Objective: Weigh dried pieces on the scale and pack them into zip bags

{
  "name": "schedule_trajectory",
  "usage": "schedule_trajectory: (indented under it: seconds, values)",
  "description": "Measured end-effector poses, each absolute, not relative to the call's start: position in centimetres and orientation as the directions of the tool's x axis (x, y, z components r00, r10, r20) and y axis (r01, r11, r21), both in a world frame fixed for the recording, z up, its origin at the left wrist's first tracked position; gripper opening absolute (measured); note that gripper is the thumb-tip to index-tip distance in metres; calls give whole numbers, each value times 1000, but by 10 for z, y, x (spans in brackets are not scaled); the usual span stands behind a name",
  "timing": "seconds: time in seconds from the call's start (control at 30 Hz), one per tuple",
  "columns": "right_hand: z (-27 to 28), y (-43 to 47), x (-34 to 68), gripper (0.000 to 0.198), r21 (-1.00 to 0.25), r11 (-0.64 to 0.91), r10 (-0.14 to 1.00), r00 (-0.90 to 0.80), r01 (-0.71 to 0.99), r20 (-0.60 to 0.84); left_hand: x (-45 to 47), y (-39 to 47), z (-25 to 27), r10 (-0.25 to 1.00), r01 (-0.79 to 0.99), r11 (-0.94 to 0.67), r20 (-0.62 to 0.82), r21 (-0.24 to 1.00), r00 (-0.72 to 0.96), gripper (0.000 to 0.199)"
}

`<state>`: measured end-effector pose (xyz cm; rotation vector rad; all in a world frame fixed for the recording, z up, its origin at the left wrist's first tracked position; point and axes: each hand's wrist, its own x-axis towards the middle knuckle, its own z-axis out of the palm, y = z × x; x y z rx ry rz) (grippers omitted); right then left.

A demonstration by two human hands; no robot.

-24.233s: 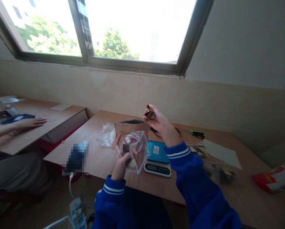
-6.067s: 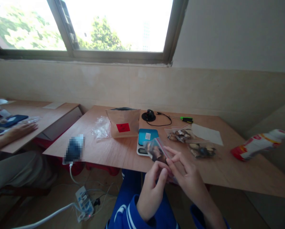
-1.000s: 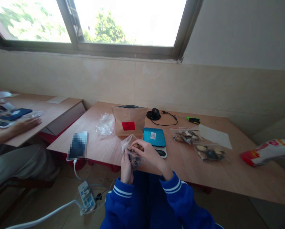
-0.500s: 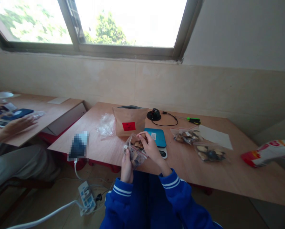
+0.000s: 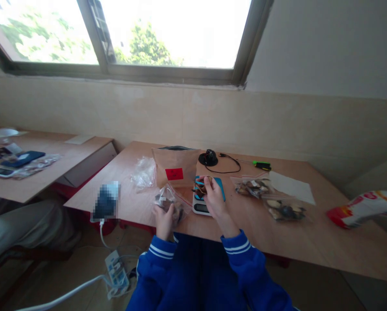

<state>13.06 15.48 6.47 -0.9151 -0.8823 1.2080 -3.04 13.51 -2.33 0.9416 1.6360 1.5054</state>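
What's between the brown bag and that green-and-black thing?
In the head view, a round-based black gadget and a cable lie between the brown bag and the green-and-black thing.

1. On the table (image 5: 277,237), a pouch (image 5: 176,160) stands left of and behind the scale (image 5: 201,209).
2. Before the pouch: a handheld bag (image 5: 174,202).
3. Right of the scale: two filled bags (image 5: 285,210) (farther right, a bottle (image 5: 361,208)).

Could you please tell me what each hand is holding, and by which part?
The left hand holds the clear bag by its lower left part. The right hand holds brown pieces in its fingers; the gripped part is hidden.
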Motion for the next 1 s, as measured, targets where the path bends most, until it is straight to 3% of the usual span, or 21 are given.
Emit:
schedule_trajectory:
  seconds: [0.07, 0.13, 0.23, 0.3, 0.37, 0.53, 0.73, 0.87, 1.0]
  values:
    - [71, 153, 133, 42, -896, 115, 987, 148, -430, 56, -31, 137, -4, 798, 222, 186, -16, 957, -602, 80]
    - [80, 151, 136, 38, -884, 134, 986, 148, -447, 75, -29, 140, 23, 745, 340, 178, 99, 923, -659, 88]
    - [98, 154, 142, 35, -872, 138, 987, 137, -470, 83, -25, 148, 67, 693, 522, -84, 426, 849, -582, 79]
    - [114, 160, 145, 35, -859, 138, 988, 124, -493, 88, -24, 159, 93, 669, 598, -320, 622, 735, -407, 67]
    - [133, 168, 145, 33, -846, 148, 989, 95, -513, 115, -23, 173, 110, 663, 631, -462, 715, 624, -221, 56]
    - [184, 197, 136, 21, -845, 129, 970, -109, -520, 215, -25, 202, 122, 686, 703, -536, 726, 467, 41, 47]
    - [202, 227, 116, 20, -908, 72, 894, -377, -414, 242, -27, 194, 112, 664, 653, -578, 747, 489, 29, 25]
    - [189, 235, 114, 28, -954, 207, 841, -459, -218, 287, -27, 185, 104, 602, 609, -634, 799, 477, 0, 17]
    - [177, 243, 117, 33, -921, 370, 806, -451, -120, 382, -28, 181, 96, 553, 585, -678, 833, 445, 8, 9]
